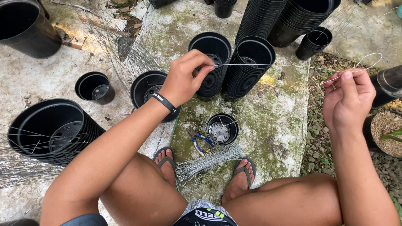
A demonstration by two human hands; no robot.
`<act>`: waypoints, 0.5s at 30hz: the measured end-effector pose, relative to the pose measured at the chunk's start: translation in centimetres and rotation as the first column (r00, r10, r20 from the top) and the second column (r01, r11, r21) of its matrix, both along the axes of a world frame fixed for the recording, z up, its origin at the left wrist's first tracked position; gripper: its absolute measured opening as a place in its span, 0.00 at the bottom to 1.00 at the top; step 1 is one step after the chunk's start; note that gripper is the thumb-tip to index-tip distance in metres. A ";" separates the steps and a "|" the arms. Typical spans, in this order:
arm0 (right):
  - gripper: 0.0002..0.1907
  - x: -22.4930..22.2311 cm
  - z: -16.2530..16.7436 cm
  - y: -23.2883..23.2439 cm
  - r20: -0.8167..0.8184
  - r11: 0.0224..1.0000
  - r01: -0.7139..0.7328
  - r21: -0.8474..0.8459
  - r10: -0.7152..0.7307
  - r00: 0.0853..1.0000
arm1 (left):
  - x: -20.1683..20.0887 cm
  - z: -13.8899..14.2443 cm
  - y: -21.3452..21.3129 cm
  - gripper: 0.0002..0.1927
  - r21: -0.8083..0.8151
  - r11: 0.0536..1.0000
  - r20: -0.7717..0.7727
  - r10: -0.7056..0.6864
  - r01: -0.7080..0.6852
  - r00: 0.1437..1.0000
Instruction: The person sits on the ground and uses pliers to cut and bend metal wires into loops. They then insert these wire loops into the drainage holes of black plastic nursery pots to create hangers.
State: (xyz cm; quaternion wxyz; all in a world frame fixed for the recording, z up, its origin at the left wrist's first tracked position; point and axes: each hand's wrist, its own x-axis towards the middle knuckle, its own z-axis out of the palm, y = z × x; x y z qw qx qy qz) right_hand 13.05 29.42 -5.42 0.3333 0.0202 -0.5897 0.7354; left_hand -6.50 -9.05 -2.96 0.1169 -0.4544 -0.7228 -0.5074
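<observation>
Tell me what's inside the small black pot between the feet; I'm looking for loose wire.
Inside the small black pot a grey drainage base shows, with a thin wire running up from it toward the hands. Whatever lies under the near rim is hidden.

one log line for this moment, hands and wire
left hand: pinches wire end | right hand: pinches looped end | wire: taut between hands | pliers: on ground by small pot

At twelve o'clock the tall stacks of black plastic nursery pots [293, 16] run past the top edge; at nine o'clock the loose grey wire bundle [16, 167] is cropped left.
</observation>
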 end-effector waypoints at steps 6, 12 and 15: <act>0.08 0.7 0.8 0.2 -0.034 0.973 0.098 0.208 -0.093 0.995 | -1.4 -1.4 0.1 0.02 -0.080 0.992 0.382 -0.064 0.102 0.922; 0.14 3.4 2.5 -0.6 -0.152 0.833 0.170 0.527 -0.104 0.983 | -3.9 -4.9 0.0 0.04 -0.028 0.871 0.721 -0.322 0.490 0.614; 0.14 4.0 3.0 -1.8 -0.227 0.778 0.217 0.590 -0.098 0.969 | -3.7 -6.9 0.2 0.06 0.043 0.719 0.837 -0.405 0.694 0.367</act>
